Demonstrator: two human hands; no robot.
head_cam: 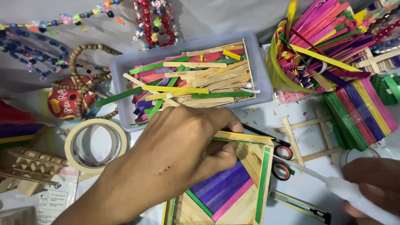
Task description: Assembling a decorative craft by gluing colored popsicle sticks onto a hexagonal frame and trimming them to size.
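The table (308, 112) is white and crowded with craft supplies, with grey cloth behind it. A grey box (258, 66) of loose coloured sticks sits at the centre rear. A yellow-green cup (277, 75) packed with more sticks stands just right of the box, and flat stacks of sticks (360, 110) lie at the right edge. Bead strings (156, 23) rest on the cloth above the box. A tape roll (95, 143) lies left of centre, near the left forearm.

The left hand (179, 146) reaches across from the lower left and presses on the upper left part of a stick panel (227, 189). Its fingers are curled and pinch a stick (243, 137) at the panel's top edge. The panel lies in the lower centre, framed in green with purple, pink and plain sticks inside.

The right hand (373, 181) is at the lower right, closed around a white glue tube (341, 189). The tube's nozzle points toward the panel's upper right corner. Scissors (283, 160) with red-rimmed handles lie just right of the panel, under the nozzle. A plain stick frame (306, 137) lies beyond them.
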